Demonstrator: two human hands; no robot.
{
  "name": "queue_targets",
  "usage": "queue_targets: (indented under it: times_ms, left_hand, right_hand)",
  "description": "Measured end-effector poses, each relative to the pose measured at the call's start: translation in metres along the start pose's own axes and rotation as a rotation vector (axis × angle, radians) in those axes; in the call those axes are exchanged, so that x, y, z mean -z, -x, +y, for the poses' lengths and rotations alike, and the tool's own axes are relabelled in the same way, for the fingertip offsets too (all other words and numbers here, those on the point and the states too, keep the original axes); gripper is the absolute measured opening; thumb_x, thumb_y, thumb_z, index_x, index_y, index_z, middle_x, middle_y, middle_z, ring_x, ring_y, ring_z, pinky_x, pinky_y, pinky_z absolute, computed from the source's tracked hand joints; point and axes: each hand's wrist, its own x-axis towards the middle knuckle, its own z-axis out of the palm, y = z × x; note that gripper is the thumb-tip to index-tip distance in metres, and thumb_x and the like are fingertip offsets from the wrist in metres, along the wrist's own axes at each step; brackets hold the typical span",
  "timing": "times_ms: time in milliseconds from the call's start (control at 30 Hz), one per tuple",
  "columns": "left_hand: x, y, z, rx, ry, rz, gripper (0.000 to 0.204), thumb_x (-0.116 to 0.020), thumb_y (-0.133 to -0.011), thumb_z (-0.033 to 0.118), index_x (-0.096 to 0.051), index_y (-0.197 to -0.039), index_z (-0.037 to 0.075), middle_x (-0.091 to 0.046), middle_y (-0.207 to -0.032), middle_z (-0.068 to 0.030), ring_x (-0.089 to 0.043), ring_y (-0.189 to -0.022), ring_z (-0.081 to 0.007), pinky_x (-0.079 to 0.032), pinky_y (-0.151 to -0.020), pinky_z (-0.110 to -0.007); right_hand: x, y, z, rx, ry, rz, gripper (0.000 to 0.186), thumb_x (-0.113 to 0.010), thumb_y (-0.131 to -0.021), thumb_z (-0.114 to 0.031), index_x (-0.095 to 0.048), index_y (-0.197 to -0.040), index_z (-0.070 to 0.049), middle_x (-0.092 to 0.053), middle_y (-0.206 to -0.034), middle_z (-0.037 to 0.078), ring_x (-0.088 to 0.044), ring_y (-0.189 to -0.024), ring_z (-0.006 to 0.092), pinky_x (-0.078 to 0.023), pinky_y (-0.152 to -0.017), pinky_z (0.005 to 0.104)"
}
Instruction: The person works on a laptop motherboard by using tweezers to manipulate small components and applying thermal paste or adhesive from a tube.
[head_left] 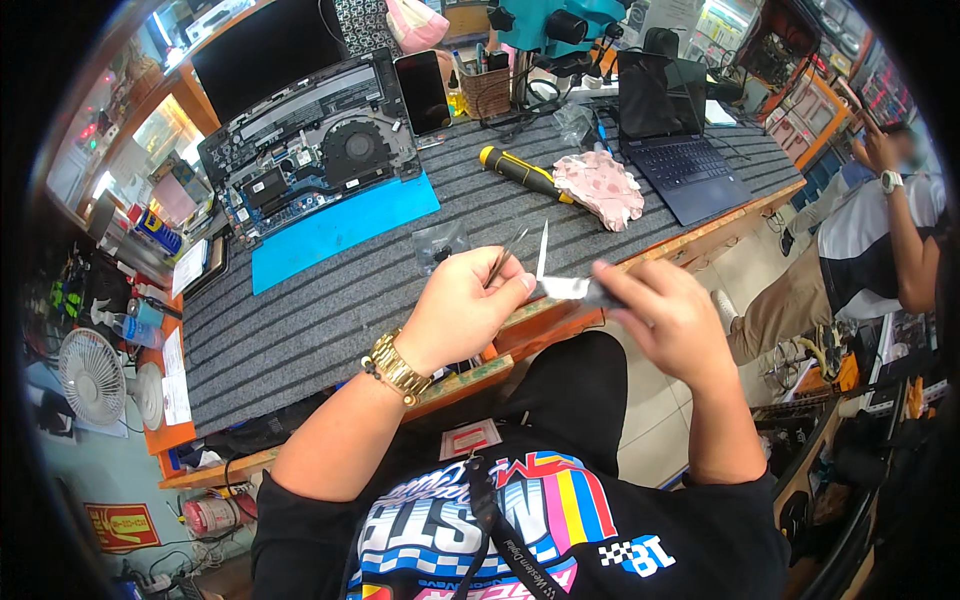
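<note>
Centre frame, the left hand (462, 305) pinches slim metal tweezers (508, 255) while the right hand (668, 318) grips a small silvery foil pouch (572, 289) between them over the grey ribbed mat (300, 320), light, crinkly, likely slippery, best held by its edge.

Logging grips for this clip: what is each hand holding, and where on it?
Left hand pinches tweezers near their rear end; right hand grips a small silvery piece by its right end.
</note>
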Motion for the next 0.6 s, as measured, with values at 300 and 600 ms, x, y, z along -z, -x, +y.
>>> queue_targets:
  times_ms: [300,600]
  left_hand:
    - [-0.034,0.022,0.006,-0.313,-0.524,-0.008,0.032,-0.064,-0.09,0.011,-0.073,-0.119,0.003,-0.074,-0.093,-0.0241,-0.071,-0.09,-0.0442,-0.057,-0.08,-0.054]
    - [-0.027,0.036,0.009,-0.27,-0.595,-0.074,0.025,-0.069,-0.093,0.021,-0.075,-0.11,0.004,-0.074,-0.092,-0.0208,-0.072,-0.087,-0.0407,-0.058,-0.078,-0.051]
  right_hand:
    - [-0.009,0.017,0.042,-0.787,-0.315,0.308,0.04,-0.068,-0.105,-0.027,-0.065,-0.079,0.003,-0.048,-0.058,0.01,-0.044,-0.057,0.0123,-0.04,-0.054,0.0362]
    - [-0.056,-0.025,0.084,-0.835,-0.576,0.022,0.022,-0.045,-0.094,-0.01,-0.064,-0.099,-0.001,-0.058,-0.067,0.004,-0.051,-0.05,0.0132,-0.042,-0.049,0.0324]
